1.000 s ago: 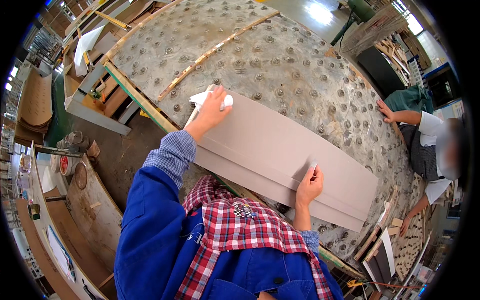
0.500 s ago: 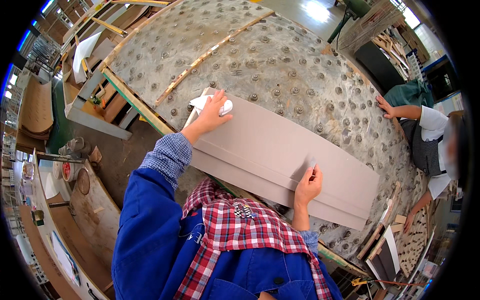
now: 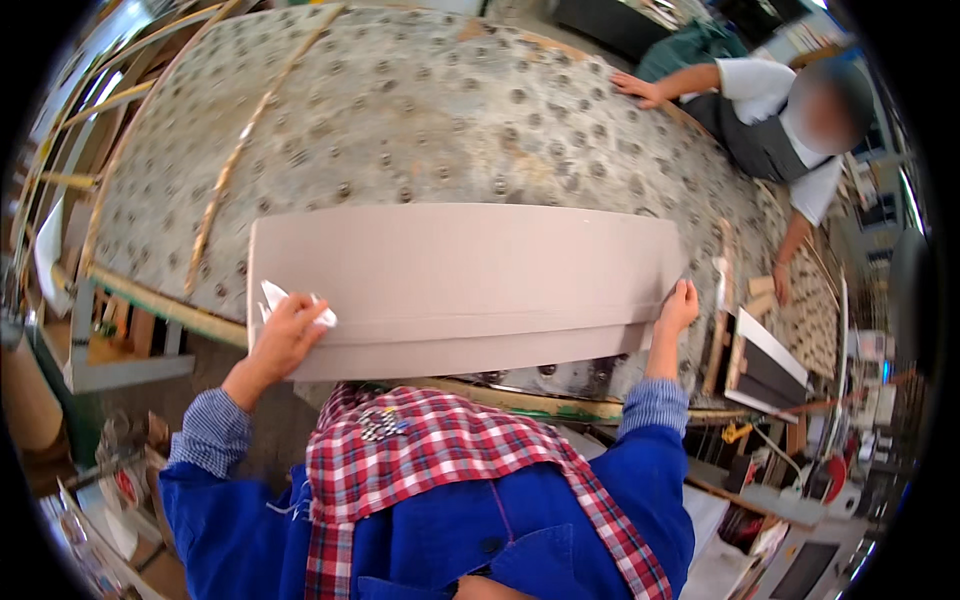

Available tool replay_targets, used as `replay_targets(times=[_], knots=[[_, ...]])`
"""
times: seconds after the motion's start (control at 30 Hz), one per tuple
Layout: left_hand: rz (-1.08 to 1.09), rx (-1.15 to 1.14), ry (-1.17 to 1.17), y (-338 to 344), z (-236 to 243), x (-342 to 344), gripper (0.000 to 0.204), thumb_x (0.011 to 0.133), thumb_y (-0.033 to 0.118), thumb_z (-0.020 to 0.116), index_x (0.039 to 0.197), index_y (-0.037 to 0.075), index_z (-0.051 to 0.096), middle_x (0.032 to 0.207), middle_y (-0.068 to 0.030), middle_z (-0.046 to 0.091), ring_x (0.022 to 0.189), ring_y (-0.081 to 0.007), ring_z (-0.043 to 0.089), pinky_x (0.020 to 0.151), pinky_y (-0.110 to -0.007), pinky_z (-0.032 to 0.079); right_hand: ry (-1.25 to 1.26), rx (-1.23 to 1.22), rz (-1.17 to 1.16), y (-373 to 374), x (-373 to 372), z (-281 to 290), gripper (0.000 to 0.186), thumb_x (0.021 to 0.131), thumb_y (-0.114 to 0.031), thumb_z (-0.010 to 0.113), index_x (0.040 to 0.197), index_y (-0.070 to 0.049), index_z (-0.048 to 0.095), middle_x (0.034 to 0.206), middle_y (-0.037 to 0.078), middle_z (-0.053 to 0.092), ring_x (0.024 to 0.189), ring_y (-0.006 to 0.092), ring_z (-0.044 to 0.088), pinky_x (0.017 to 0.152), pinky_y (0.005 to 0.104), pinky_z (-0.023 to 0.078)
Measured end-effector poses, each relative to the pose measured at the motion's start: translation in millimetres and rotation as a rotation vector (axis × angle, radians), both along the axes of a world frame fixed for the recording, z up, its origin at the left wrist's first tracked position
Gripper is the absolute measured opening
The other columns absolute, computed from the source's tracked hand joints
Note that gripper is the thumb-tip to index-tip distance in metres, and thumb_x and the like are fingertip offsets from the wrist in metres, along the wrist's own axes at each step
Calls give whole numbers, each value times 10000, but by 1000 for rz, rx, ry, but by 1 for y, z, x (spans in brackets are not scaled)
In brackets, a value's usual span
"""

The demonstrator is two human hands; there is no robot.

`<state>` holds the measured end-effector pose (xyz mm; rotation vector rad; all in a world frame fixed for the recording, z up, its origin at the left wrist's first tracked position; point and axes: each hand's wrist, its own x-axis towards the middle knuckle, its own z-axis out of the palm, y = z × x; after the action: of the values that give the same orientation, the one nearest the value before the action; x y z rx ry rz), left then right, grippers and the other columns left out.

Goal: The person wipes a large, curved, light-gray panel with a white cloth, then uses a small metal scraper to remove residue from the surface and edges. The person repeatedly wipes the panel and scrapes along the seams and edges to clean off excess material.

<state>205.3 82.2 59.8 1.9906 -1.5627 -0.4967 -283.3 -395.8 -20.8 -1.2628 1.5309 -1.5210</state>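
Observation:
A long pinkish-grey panel [image 3: 470, 260], with a raised strip along its near side, lies across the studded metal table [image 3: 390, 120]. My left hand [image 3: 295, 325], closed on a crumpled white cloth [image 3: 270, 300], presses on the panel's left end. My right hand [image 3: 678, 305] is closed at the panel's right edge, seeming to grip it; whether a small piece is still between its fingertips is too small to tell.
A co-worker [image 3: 760, 140] leans at the table's far right, one hand on the top, the other lower among wood offcuts [image 3: 760, 295]. A wooden batten [image 3: 255, 120] lies at left, black-and-white boards [image 3: 760, 360] at lower right. Shelving [image 3: 130, 370] stands off the left edge.
The view has turned, so the panel now lies nearly level across it. My right hand has moved from the panel's face to its right edge. The co-worker appears higher in the view.

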Motion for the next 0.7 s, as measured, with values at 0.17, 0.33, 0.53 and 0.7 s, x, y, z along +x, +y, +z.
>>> replay_targets(times=[0.17,0.33,0.53,0.7], knots=[[-8,-151,-163,-30,-16,-66,392,800,118,675,1170,31,577,1037,-152,542,931,-341,530,823,-420,445,384,48,-67,-73,-52,9,301,908,-137,603,1159,31,590,936,74,674,761,117,613,695,244,475],[39,-175,-277,-23,-31,-54,382,803,144,665,1159,42,572,1040,-155,544,928,-343,536,824,-435,443,-92,91,41,-63,-60,-21,251,914,-108,593,1116,40,598,970,74,659,816,145,638,759,247,491],[144,10,-293,5,-36,26,365,874,166,582,1214,39,555,1196,-194,507,1091,-380,497,926,-463,400,186,85,-87,24,8,-19,273,901,-164,612,1083,38,632,923,64,669,808,120,595,757,264,477],[323,-27,-402,-37,-59,54,514,907,193,537,1358,-18,407,1458,-252,282,1368,-408,249,1114,-480,206,122,61,-34,111,66,-1,276,914,-168,596,1097,36,626,933,73,663,822,134,590,768,272,475]])
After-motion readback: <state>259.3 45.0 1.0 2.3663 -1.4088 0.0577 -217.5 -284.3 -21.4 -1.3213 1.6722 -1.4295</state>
